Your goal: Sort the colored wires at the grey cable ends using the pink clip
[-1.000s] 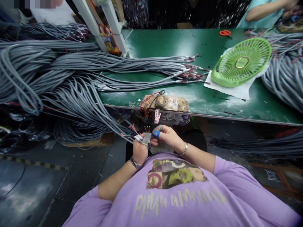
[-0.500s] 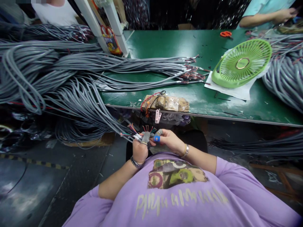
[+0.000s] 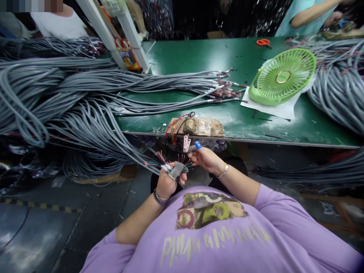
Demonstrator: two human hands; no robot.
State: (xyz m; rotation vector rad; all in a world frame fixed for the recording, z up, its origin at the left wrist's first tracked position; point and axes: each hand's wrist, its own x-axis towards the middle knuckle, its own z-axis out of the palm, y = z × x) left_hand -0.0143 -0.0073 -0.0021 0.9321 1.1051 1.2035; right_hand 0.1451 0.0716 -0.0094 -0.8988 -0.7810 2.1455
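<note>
We find the cable ends (image 3: 165,167) just below the middle of the frame, at the tip of a grey bundle (image 3: 113,131) that sweeps down from the left. Our left hand (image 3: 167,182) is closed around them, its thumb in a grey cover, with thin coloured wires (image 3: 182,159) splaying above the grip. Our right hand (image 3: 210,161) is just beside, its fingers curled and nearly together; we cannot tell whether a wire is pinched there, or whether the fingertips touch the pink clip (image 3: 186,144) behind them.

The likeliest trouble, we judge, is a mix-up: the wires are fine and crowded, so a finger could catch the wrong one. A stray wire could also snag on the clip, and the weight of the hanging bundle could drag ends out of the left grip if it slackens.

Counting, we have two hands at work, one clip, one taped block (image 3: 209,127) at the table edge, one green fan (image 3: 284,77) at the right and one pair of orange scissors (image 3: 263,42) at the upper right. Two other people show in part — one upper left, one upper right. The cables and wires overlap too much for us to count.
</note>
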